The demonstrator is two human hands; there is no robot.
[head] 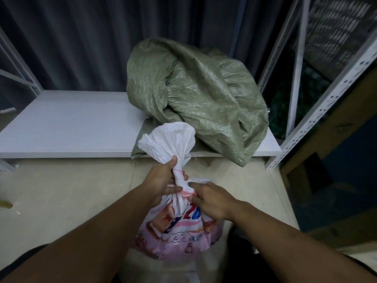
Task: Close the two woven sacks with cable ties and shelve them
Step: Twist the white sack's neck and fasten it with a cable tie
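Down at 6 o'clock, close to the person: a white sack with pink print and big letters sits low over the pale floor, in front of the shelf.
Sack top: it is bunched up and twisted into a thin neck near the middle of the view. The loose white top fans out above the neck toward 12 o'clock and hides a bit of the shelf edge.
Left hand: it comes in from 7 o'clock. The fingers and thumb are curled tight round the twisted neck, with the thumb pointing up.
Right hand: it comes in from 5 o'clock. The fingers are bent in and pinch the bottom of the neck, just under the left hand. The two hands are just beside each other.
Pink band: a thin pink line goes round the neck by the right fingers. I cannot tell if it is a tie or just print.
Green sack: it lies at 1 o'clock from the white sack, on the shelf board. It is big, lumpy and crinkled, and one corner hangs over the front edge.
Shelf board: white and flat, it runs from 9 o'clock to 3 o'clock.
Shelf post: white metal with holes, at 3 o'clock.
Curtain: dark grey folds, at 12 o'clock behind the shelf.
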